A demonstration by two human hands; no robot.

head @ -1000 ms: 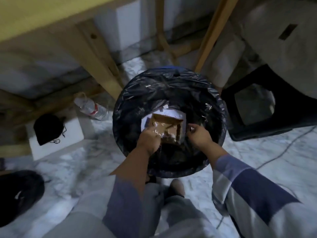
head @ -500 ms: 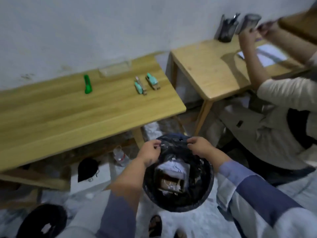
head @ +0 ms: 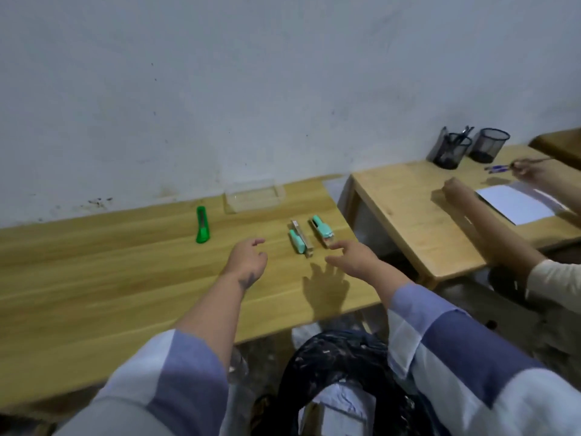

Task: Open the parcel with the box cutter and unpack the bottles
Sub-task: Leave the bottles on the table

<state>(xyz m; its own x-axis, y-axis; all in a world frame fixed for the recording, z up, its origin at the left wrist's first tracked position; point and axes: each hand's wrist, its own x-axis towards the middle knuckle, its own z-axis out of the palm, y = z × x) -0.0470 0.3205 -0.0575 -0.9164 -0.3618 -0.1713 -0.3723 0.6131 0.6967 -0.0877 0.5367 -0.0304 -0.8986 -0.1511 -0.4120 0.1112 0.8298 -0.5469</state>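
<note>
Green box cutter (head: 202, 228), mint bottles (head: 322, 230), black-lined bin (head: 333, 360).

On the long table (head: 110, 278) the box cutter (head: 202, 228) lies to the left, the two small bottles (head: 311, 237) to the right, side by side. A clear tray (head: 253, 198) sits behind them by the wall. The left hand (head: 246, 262) and right hand (head: 352, 258) hang over the table in front of the bottles. The bin (head: 345, 372) stands below the table's near edge.

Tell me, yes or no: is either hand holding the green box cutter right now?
No. The green box cutter lies on the wooden table, while the left hand and right hand hover empty.
</note>
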